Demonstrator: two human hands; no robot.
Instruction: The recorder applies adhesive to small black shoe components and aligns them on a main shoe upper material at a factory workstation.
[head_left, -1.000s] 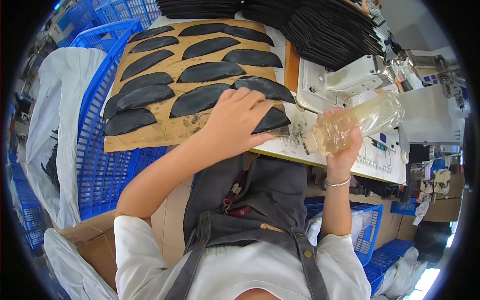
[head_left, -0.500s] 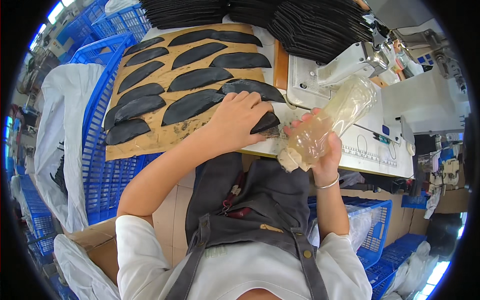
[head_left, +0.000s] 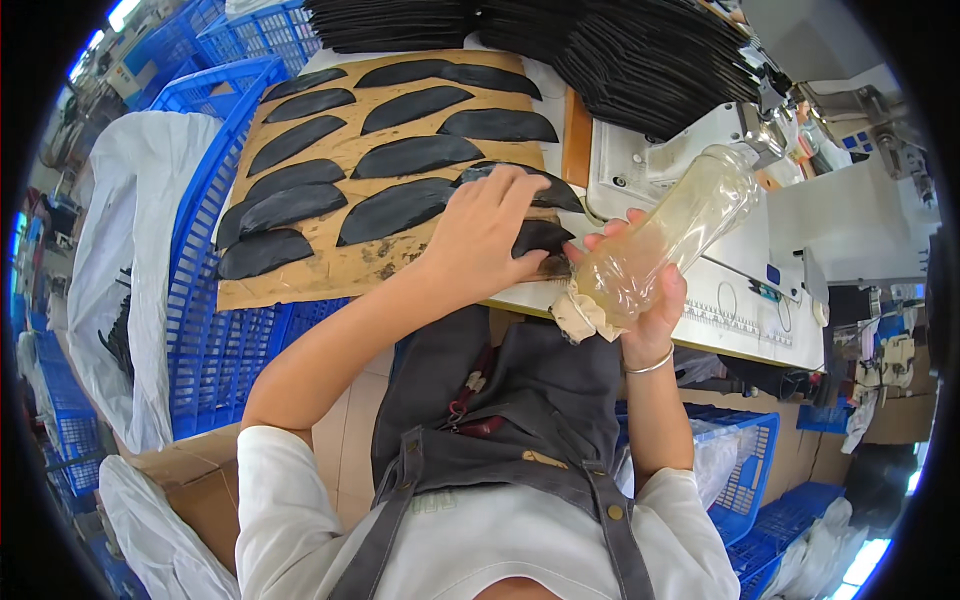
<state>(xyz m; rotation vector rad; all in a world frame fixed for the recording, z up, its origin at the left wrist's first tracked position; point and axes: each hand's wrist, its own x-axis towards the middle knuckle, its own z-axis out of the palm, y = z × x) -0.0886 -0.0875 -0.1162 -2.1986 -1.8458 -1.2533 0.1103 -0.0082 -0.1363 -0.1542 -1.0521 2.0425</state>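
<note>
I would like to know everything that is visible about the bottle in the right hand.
The bottle is see-through, pale yellowish and shiny, and looks like plastic. Crumpled cream-coloured wrapping covers its end nearer the person; what that is made of is unclear. It lies slanted in the picture, its bare end pointing to the upper right. The right hand grips it toward the wrapped end, thumb on one side, fingertips showing on the other. How much is inside cannot be told.

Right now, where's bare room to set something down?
A small patch of table between the bottle and the ruler, and a strip of cardboard along its near-left edge, below black pieces. Crowded: the cardboard's far end.
</note>
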